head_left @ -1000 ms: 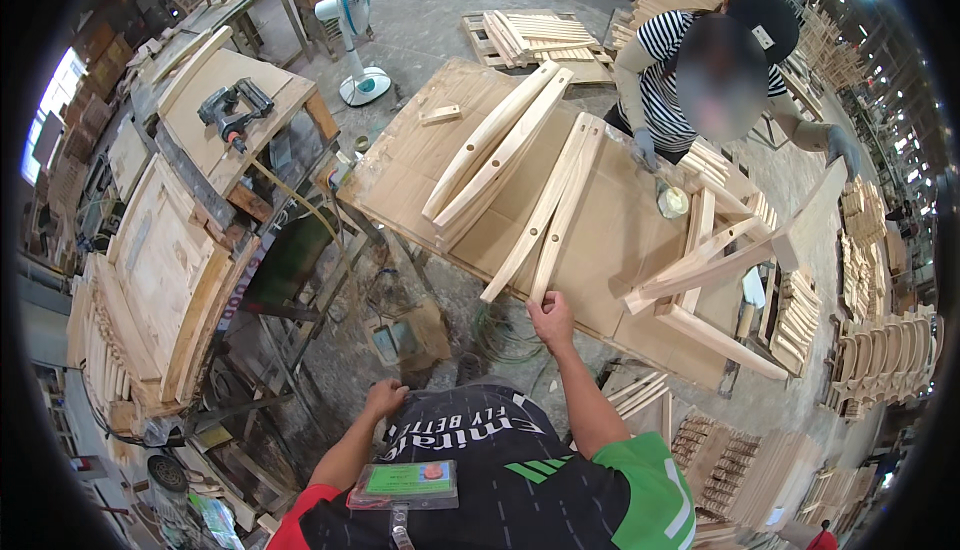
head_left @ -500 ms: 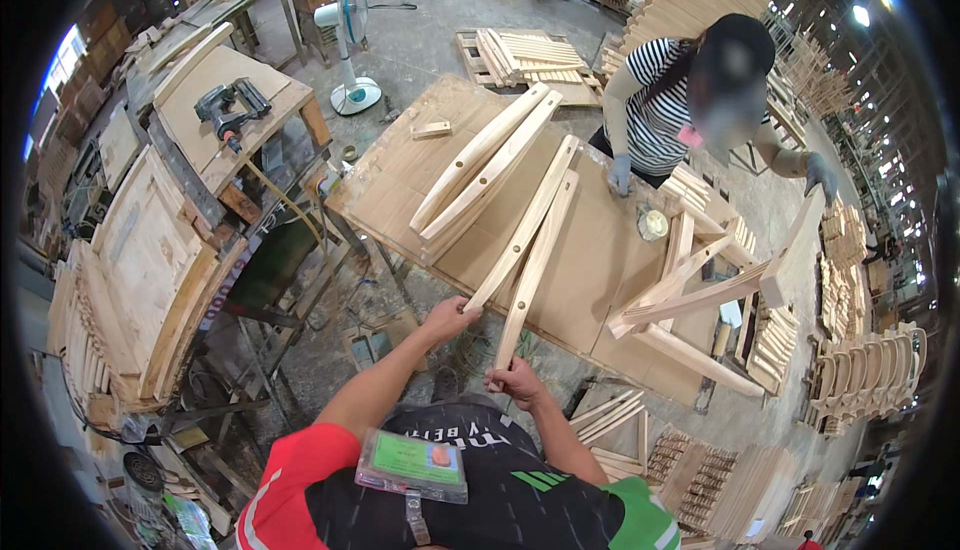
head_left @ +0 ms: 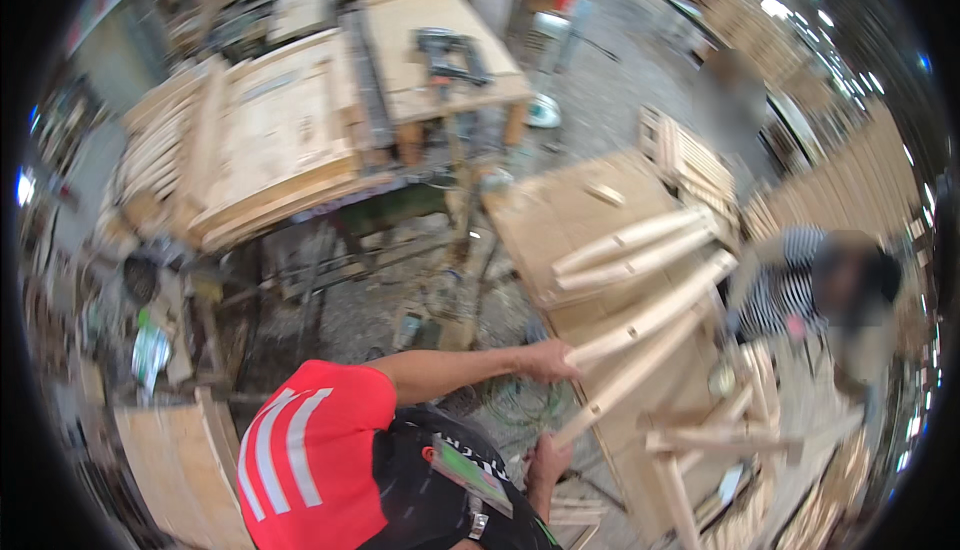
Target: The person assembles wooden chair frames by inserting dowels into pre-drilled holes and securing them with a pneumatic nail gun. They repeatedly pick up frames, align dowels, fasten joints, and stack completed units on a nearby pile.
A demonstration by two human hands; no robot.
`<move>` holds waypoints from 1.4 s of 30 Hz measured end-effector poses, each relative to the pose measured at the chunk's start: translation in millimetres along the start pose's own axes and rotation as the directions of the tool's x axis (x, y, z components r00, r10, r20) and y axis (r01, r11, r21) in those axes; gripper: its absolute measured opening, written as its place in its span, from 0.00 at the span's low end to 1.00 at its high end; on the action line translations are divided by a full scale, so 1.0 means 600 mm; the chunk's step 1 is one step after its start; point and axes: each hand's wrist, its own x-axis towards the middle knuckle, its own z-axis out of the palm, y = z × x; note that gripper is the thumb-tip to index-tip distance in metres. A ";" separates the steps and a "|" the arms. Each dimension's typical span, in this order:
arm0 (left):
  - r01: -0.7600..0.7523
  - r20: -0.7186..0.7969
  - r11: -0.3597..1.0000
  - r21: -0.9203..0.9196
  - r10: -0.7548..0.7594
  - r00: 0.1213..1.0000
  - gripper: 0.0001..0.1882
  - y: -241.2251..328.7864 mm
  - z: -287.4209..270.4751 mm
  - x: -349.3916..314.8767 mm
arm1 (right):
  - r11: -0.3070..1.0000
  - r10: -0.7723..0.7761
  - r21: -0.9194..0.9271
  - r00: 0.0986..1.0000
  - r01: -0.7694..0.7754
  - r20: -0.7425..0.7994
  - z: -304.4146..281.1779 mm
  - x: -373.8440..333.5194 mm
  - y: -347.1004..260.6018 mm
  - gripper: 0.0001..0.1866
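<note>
1. Two hands: left hand fingers appear to pinch the near end of the upper curved, drilled slat; right hand fingers wrap the lower drilled slat.
2. Both slats stretch from the fingers over the cardboard-covered table; a slackened grip could drop an end off its edge.
3. Beyond the left fingers lies a loose curved pair, which a sideways swing might knock.
4. Farther, rightward, a round container could tip if swept.
5. Farthest, a striped-shirted co-worker might be poked by a forward push.
</note>
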 end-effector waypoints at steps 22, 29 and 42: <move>0.133 -0.905 0.980 -0.149 -0.189 0.380 0.31 0.023 -0.600 -0.869 | 0.598 -0.513 -0.095 0.470 0.796 0.718 0.720 -0.097 -0.371 0.11; 0.236 -0.995 0.972 -0.019 -0.041 0.086 0.30 -0.066 -0.684 -1.001 | 0.432 -0.478 -0.111 0.332 0.895 0.813 0.954 -0.058 -0.438 0.11; 0.475 -0.948 0.821 -0.317 -0.285 -0.140 0.29 -0.114 -0.881 -1.024 | -0.188 -0.584 -0.381 0.209 0.905 0.784 1.250 0.013 -0.530 0.17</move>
